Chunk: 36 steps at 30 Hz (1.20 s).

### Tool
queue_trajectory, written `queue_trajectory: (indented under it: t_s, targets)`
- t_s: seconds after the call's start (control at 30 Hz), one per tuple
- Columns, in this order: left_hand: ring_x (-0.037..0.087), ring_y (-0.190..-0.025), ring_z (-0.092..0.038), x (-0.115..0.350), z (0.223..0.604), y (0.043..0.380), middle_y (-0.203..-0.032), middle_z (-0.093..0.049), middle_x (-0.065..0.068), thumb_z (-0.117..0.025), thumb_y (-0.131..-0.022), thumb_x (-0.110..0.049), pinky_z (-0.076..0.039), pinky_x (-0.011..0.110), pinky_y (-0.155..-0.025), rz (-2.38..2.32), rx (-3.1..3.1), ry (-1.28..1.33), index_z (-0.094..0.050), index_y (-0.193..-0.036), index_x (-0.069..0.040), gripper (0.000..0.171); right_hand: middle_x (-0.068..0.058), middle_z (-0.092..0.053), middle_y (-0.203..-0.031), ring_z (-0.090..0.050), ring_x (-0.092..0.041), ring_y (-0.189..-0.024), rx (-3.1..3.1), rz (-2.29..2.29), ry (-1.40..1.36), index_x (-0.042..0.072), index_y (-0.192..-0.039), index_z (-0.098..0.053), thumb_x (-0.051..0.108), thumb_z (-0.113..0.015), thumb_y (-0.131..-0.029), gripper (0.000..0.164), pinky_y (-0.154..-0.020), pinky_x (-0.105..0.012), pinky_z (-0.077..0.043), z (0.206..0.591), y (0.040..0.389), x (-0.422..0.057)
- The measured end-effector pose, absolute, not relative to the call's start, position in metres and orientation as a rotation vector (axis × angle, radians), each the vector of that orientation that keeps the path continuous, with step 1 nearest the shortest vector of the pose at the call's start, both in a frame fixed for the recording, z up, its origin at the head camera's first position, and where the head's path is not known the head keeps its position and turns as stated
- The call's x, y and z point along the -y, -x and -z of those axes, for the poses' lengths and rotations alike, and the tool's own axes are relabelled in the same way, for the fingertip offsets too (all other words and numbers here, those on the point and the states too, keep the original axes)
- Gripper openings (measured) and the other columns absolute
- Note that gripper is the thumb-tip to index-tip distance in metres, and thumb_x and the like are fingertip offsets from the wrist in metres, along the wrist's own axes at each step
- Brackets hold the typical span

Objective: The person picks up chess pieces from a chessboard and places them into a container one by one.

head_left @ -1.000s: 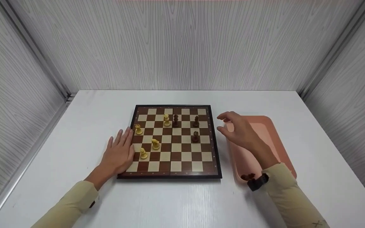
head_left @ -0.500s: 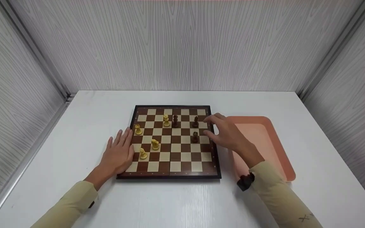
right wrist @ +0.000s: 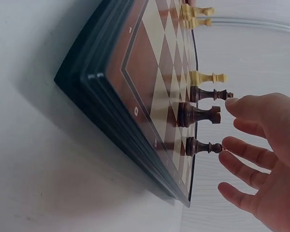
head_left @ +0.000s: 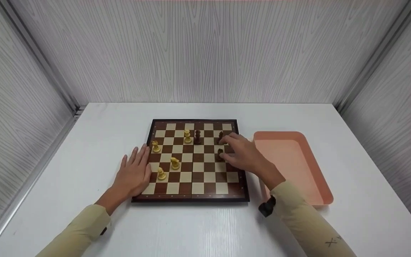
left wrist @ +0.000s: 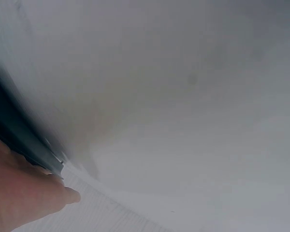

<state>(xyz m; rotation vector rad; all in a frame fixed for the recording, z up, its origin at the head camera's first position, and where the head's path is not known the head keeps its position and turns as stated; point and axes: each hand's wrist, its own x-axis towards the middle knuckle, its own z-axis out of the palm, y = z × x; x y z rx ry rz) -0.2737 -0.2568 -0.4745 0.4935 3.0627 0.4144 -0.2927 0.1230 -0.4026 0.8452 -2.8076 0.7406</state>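
A brown-and-cream chessboard [head_left: 191, 196] lies on the table. My left hand [head_left: 132, 175] rests flat along its left edge, fingers straight; in the left wrist view it shows beside the dark board side [left wrist: 19, 130]. My right hand [head_left: 243, 153] reaches over the board's right side with fingers spread. Its thumb is right at a dark rook [head_left: 220, 154], its forefinger beside a slim dark piece with a round head [right wrist: 203, 147]. A taller dark piece [head_left: 197, 137] stands farther left, beside a yellow piece [head_left: 187, 137]. A yellow knight [head_left: 175, 163] and two other yellow pieces stand on the left half.
A pink tray [head_left: 312, 166] stands right of the board, its near left corner partly hidden by the right sleeve. White wood-grain walls [head_left: 205, 50] enclose the white table [head_left: 205, 228] at the back and sides.
My right hand has moved left from over the tray's edge to the dark pieces on the board. The left hand and the chess pieces have stayed in place.
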Motion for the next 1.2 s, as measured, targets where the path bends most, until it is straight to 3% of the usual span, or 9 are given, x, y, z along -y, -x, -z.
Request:
queue_trajectory:
  t_s: [0.7,1.2]
  targets:
    - [0.04,-0.156,-0.005,0.256,0.478,0.275,-0.171,-0.008,0.016,-0.021,-0.111,-0.028,-0.004,0.062,-0.122,-0.433,-3.041,-0.483,-0.009,-0.164,0.001,0.061,-0.007,-0.067,-0.098,-0.065,-0.022,-0.088,2.845,-0.934,-0.761,0.005,-0.106,-0.065,0.012,-0.078,-0.092,0.021,-0.077,-0.039,-0.055,0.423,0.305,-0.113]
    - [0.04,-0.156,-0.005,0.257,0.477,0.276,-0.171,-0.008,0.016,-0.022,-0.111,-0.028,-0.004,0.062,-0.122,-0.432,-3.046,-0.474,-0.01,-0.164,0.001,0.061,-0.007,-0.068,-0.107,-0.063,-0.025,-0.101,2.875,-1.311,-0.478,0.007,-0.106,-0.068,0.011,-0.082,-0.087,0.024,-0.091,-0.044,-0.051,0.425,0.307,-0.115]
